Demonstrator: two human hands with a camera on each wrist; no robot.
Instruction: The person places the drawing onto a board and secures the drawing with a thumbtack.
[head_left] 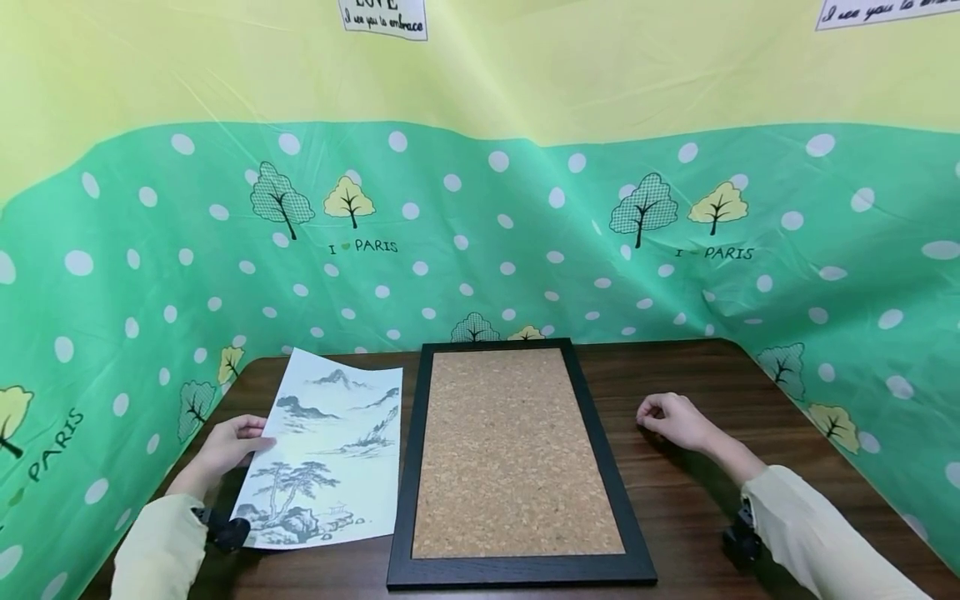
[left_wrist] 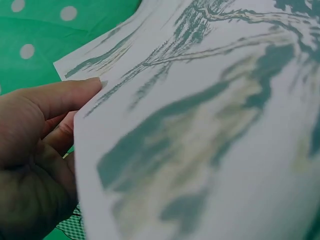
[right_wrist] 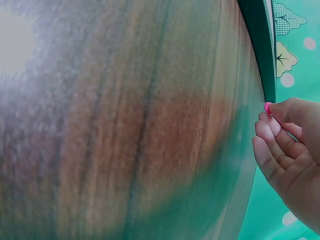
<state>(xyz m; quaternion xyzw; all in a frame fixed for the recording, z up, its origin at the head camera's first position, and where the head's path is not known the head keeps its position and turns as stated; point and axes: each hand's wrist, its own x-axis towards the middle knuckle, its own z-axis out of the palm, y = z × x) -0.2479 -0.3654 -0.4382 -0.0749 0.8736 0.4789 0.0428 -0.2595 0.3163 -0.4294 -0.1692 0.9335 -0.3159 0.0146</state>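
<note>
My left hand (head_left: pixel 232 446) pinches the left edge of a white sheet of paper (head_left: pixel 330 458) printed with an ink landscape of mountains and pines. In the left wrist view the thumb lies on the printed face of the paper (left_wrist: pixel 150 115), with fingers behind it. To the right of the sheet lies a cork board (head_left: pixel 510 467) in a black frame (head_left: pixel 408 500). My right hand (head_left: pixel 678 421) is over the table, right of the board. In the right wrist view its thumb and forefinger pinch a small pink push pin (right_wrist: pixel 268 107), of which mostly the head shows.
The board and hands are over a dark brown wooden table (head_left: pixel 645 367). A green and yellow printed cloth (head_left: pixel 525 208) hangs behind the table and along its sides. Dark camera mounts sit on the left wrist (head_left: pixel 228 533) and the right wrist (head_left: pixel 742 542).
</note>
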